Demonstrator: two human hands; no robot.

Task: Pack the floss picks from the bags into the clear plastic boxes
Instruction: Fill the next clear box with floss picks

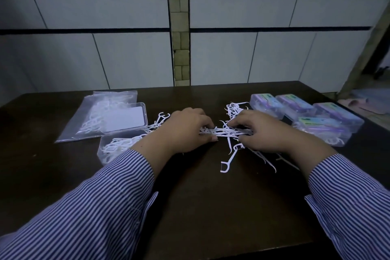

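A bundle of white floss picks (224, 132) lies across the middle of the dark table (200, 207). My left hand (185, 131) grips its left end and my right hand (263, 131) pinches its right end. More loose floss picks (232, 110) are scattered behind and under my right hand, and one single pick (229, 161) lies nearer to me. An open clear plastic box (118, 148) at my left wrist holds picks, its lid (126, 118) hinged up behind. A clear bag (99, 116) with picks lies under the lid at the left.
Several closed clear boxes with coloured labels (306, 112) are grouped at the right of the table, near its right edge. A tiled wall rises behind the table's far edge.
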